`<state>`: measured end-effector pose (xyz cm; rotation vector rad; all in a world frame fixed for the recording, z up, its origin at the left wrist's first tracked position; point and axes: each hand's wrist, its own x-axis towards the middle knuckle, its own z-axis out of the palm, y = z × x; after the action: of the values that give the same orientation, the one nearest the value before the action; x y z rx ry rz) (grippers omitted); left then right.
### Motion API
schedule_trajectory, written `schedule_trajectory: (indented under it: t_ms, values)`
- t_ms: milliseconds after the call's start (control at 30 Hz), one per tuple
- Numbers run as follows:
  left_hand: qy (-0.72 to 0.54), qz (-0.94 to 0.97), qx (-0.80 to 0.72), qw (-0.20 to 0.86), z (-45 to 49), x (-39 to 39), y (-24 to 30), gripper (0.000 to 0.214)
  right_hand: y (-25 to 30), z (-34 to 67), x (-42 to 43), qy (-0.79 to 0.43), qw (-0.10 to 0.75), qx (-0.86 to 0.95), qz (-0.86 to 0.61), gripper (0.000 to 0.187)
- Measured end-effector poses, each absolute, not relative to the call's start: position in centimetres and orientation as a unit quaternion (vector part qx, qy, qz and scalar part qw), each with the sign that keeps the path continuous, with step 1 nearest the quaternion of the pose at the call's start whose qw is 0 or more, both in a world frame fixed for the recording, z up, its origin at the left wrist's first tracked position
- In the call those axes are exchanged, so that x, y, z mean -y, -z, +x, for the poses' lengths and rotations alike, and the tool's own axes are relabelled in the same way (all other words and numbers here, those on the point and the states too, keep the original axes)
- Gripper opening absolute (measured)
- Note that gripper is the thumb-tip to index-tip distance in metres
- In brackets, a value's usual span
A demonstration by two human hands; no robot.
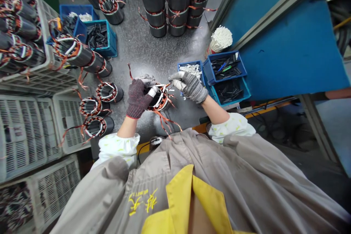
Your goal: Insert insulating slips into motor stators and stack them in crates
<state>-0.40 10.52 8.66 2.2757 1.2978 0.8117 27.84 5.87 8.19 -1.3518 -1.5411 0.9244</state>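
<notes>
A motor stator [162,105] with orange-brown copper windings and loose wire leads stands on the grey worktop in front of me. My left hand [139,97], in a dark maroon knit glove with light fingertips, is closed around its left side, the thumb lying over the rim. On the right, my right hand [189,85], in a grey striped glove with white fingertips, is pinched at the stator's upper right rim. What lies between those fingertips is too small to make out. White strips show among the windings.
Several stacked stators [153,5] stand at the back, more on the left. A blue bin of white pieces [191,68], a bin of dark pieces and pens [226,66], and a bundle of white sticks [221,38] sit to the right. Plastic crates [26,131] line the left.
</notes>
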Motion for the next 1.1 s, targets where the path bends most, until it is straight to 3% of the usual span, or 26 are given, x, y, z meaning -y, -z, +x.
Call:
schedule_trajectory:
  t_ms: [333,567,867,967,1100]
  values:
    - [-0.312,0.8,-0.466,0.214,-0.3,-10.5,-8.4,0.019,-7.7,28.3,-4.9,-0.375,0.435,0.612,-0.544,0.047]
    - [-0.322,0.802,-0.454,0.214,-0.4,-10.8,-7.9,0.019,-8.3,28.6,-6.5,-0.341,0.398,0.655,-0.544,0.034]
    - [-0.317,0.804,-0.452,0.219,-0.7,-10.6,-7.9,0.02,-7.9,28.5,-5.1,-0.462,0.439,0.555,-0.534,0.049]
    - [-0.309,0.802,-0.461,0.22,-0.7,-10.7,-7.8,0.022,-8.3,27.9,-5.2,-0.484,0.417,0.559,-0.529,0.046]
    - [-0.314,0.803,-0.459,0.214,-0.6,-10.8,-7.7,0.023,-9.2,26.0,-6.0,-0.387,0.344,0.666,-0.537,0.03]
